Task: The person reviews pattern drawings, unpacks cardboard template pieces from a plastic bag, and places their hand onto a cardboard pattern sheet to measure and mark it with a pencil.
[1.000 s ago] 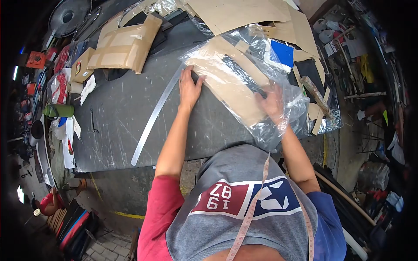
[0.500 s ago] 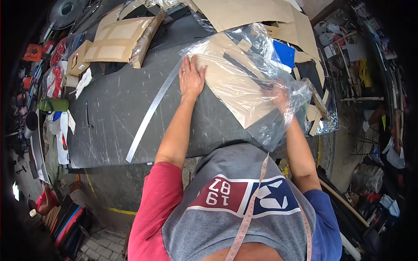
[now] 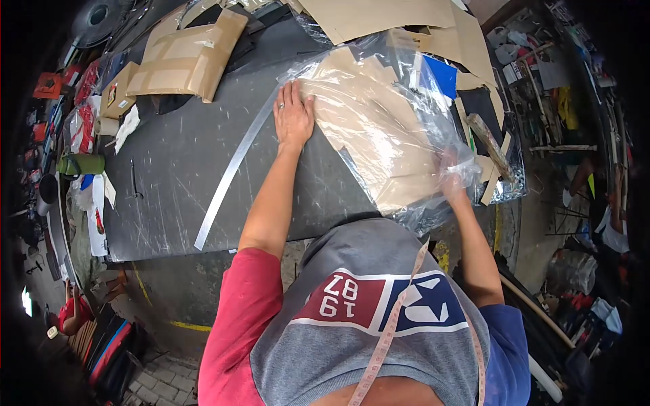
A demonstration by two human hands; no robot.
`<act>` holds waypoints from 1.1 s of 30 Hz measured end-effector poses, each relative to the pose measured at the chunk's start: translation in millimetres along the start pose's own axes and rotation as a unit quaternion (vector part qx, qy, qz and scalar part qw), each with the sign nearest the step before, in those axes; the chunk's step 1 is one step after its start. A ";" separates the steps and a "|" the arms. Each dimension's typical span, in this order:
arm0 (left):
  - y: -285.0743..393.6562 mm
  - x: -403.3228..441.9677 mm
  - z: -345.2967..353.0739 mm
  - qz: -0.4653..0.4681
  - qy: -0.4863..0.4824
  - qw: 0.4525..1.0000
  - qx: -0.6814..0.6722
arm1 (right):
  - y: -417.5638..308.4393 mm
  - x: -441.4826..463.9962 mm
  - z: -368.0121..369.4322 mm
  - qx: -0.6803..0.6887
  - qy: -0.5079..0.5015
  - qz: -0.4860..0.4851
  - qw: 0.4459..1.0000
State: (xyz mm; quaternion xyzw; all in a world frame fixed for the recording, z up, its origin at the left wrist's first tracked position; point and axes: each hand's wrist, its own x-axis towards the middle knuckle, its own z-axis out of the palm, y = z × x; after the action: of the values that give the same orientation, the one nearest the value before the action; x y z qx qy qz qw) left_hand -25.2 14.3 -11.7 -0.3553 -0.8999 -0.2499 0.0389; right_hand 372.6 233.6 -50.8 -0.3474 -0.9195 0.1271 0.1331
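Head view showed the left hand (image 3: 294, 120) palm down, its fingers straight and closed on nothing, the thumb held a little apart and a ring on one finger. They lay at the left edge of a clear plastic sheet (image 3: 423, 220). The right hand (image 3: 456, 176) was blurred and seen through the crumpled plastic at its right side; whether its fingers gripped anything could not be told.

Between the hands, brown paper pieces (image 3: 379, 125) lay overlapping under the glossy film, close to the wearer's body. A pale straight strip (image 3: 230, 179) slanted from beside the left fingertips toward the near edge of the dark, scratched table (image 3: 169, 183).

Farther out, a blue piece (image 3: 440, 77) and a worn wooden bar (image 3: 489, 145) lay beyond the right hand. A taped cardboard parcel (image 3: 186, 61) rested at the far left, and a green bottle (image 3: 81, 164) lay by the left edge. A measuring tape (image 3: 379, 348) hung down the wearer's grey shirt (image 3: 305, 362).
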 end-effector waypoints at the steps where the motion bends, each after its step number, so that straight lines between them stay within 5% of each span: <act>1: -0.6 -0.4 0.0 0.001 -0.002 1.000 0.001 | 0.8 -5.7 -5.0 0.001 0.000 0.002 1.000; 4: 0.6 0.2 0.9 -0.003 -0.007 1.000 0.017 | 4.3 -19.6 -30.0 -0.056 0.026 -0.110 0.992; 9: 0.7 -0.9 -1.9 -0.007 -0.015 1.000 0.008 | -66.0 -2.3 -81.5 -0.025 -0.091 -0.011 0.996; 12: 3.0 -1.3 -4.6 0.009 -0.011 1.000 0.016 | -98.9 17.3 -78.7 0.172 -0.280 0.141 0.934; 15: 8.5 -3.6 -10.1 0.011 -0.011 1.000 0.023 | -117.3 20.1 -66.3 0.292 -0.322 0.037 0.900; 19: 3.4 -1.9 -7.7 0.019 -0.023 0.999 0.043 | -152.2 25.2 -42.4 0.057 -0.140 -0.071 0.986; 23: -1.0 -2.2 -0.3 0.026 -0.035 0.997 0.064 | -136.1 52.2 -35.0 0.125 -0.121 -0.241 0.955; 31: 1.9 -2.3 -2.2 0.019 -0.023 0.998 0.047 | -159.0 96.2 -4.1 0.085 -0.088 -0.044 0.992; 33: -0.1 -1.3 -2.3 0.019 -0.020 0.999 0.047 | -167.1 110.0 -3.6 0.146 -0.067 -0.106 0.981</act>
State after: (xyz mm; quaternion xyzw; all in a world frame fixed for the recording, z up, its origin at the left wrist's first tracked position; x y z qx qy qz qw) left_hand -24.6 12.3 -10.1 -0.3748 -0.9044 -0.1993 0.0426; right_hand 193.2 186.7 24.2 -0.2151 -0.9295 0.2685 0.1332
